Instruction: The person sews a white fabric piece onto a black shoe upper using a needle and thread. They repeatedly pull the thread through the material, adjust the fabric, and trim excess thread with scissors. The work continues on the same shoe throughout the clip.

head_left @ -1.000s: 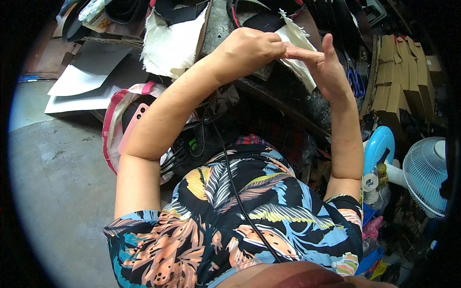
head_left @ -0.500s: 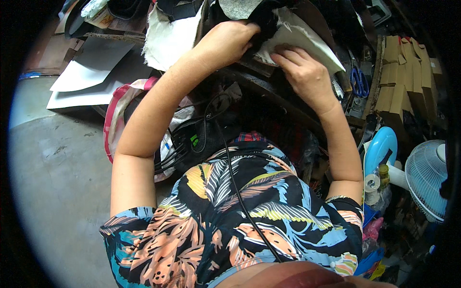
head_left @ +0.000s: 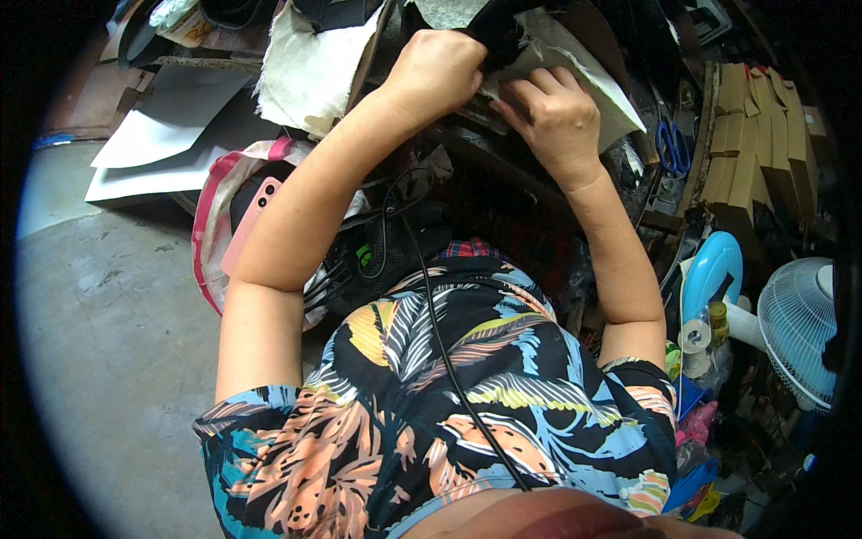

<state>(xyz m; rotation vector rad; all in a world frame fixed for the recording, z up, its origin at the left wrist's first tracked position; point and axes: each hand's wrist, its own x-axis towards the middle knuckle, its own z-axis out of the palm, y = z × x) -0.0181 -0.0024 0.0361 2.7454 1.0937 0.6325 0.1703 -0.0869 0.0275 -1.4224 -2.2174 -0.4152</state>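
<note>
At the top centre my left hand is closed in a fist beside dark material. What its fingers grip is hidden. My right hand has its fingers curled in, with the thumb toward my left hand. It is in front of an off-white, frayed cloth-like piece, and I cannot make out what lies between its fingertips. Another off-white piece with a frayed edge hangs left of my left hand. A speckled grey surface shows above and between both hands.
White sheets lie at the upper left, above a pink-rimmed bag with a pink phone. Blue-handled scissors, folded cardboard and a white fan are on the right. A black cable runs down my front.
My right hand has drawn back slightly from the off-white piece, and its fingers have curled more. My left hand has shifted slightly. The pink phone now shows beside my left forearm.
</note>
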